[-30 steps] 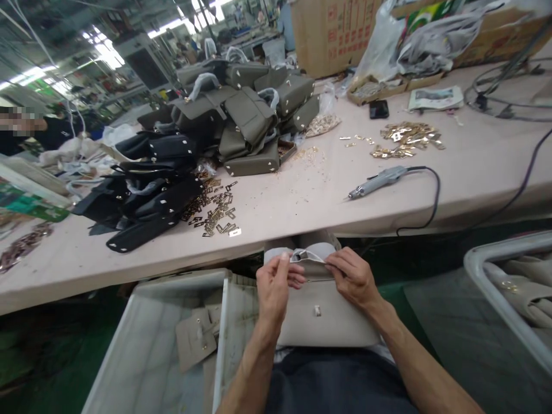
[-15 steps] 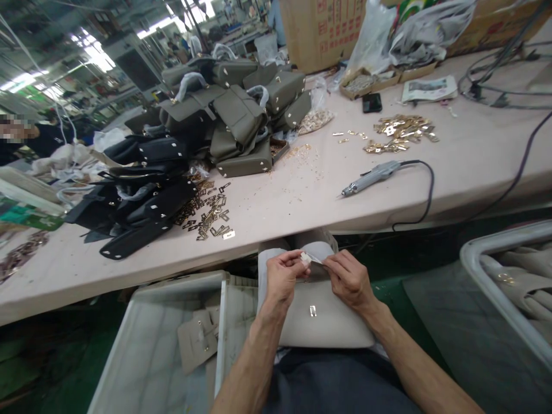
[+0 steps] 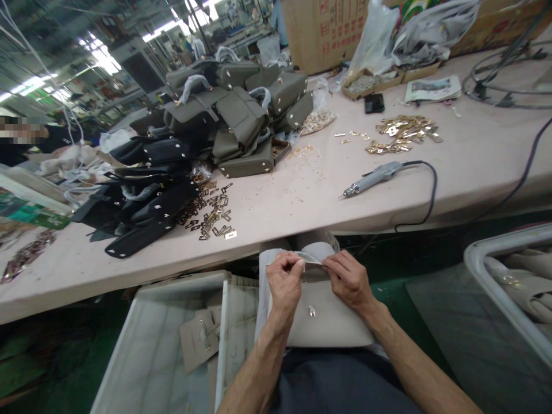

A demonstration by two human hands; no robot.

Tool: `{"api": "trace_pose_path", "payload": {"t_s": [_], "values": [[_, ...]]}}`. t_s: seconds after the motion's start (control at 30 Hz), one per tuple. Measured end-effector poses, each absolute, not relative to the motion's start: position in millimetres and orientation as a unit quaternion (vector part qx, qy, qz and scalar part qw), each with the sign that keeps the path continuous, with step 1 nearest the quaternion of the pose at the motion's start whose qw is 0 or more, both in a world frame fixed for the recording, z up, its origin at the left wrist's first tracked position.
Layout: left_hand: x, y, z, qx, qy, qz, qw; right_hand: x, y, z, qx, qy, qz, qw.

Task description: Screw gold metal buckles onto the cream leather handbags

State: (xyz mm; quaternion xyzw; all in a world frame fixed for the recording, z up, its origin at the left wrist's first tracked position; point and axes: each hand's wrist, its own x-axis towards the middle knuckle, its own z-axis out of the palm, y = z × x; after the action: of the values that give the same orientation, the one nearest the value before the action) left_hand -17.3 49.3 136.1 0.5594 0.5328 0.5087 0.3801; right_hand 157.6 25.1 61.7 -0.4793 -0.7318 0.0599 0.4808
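A light beige handbag (image 3: 332, 325) lies across my lap, with a small shiny metal fitting (image 3: 311, 311) on its near face. My left hand (image 3: 285, 282) is closed in a pinch at the left of the bag's far edge. On the right of that same edge, my right hand (image 3: 348, 277) pinches the material with curled fingers. A pale strip of the edge stretches between the two hands. Whether a small part is also between my left fingertips is hidden.
Beyond my knees, the table (image 3: 276, 210) bears an electric screwdriver (image 3: 373, 179), gold metal plates (image 3: 405, 133), olive bags (image 3: 241, 115), black bags (image 3: 150, 210) and dark metal fittings (image 3: 211, 218). Plastic bins stand left (image 3: 224, 339) and right (image 3: 474, 253) of me. A person (image 3: 26, 138) is at far left.
My left hand has turned and shifted slightly right along the bag's edge; the whitish piece at its fingertips no longer shows. My right hand keeps its hold. The view has shifted slightly.
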Motion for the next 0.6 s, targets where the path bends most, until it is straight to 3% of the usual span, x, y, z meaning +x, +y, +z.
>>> {"api": "trace_pose_path", "payload": {"t_s": [0.1,0.2,0.3,0.37,0.6], "values": [[-25.7,51.7,141.5,0.525,0.513,0.572,0.366,156.7,25.6,59.0,-0.477,-0.729,0.060,0.488],[-51.5,60.9,149.8,0.498,0.550,0.615,0.267,158.1,26.2,56.1,-0.479,-0.716,0.064,0.503],[-84.0,69.3,152.6,0.517,0.633,0.557,0.145,159.9,27.6,53.7,-0.483,-0.711,0.074,0.506],[-96.3,69.9,150.6,0.516,0.666,0.521,0.135,160.0,29.2,52.6,-0.480,-0.712,0.078,0.507],[-54.1,63.0,142.8,0.345,0.574,0.461,0.582,149.9,38.4,58.7,-0.448,-0.726,0.077,0.516]]}}
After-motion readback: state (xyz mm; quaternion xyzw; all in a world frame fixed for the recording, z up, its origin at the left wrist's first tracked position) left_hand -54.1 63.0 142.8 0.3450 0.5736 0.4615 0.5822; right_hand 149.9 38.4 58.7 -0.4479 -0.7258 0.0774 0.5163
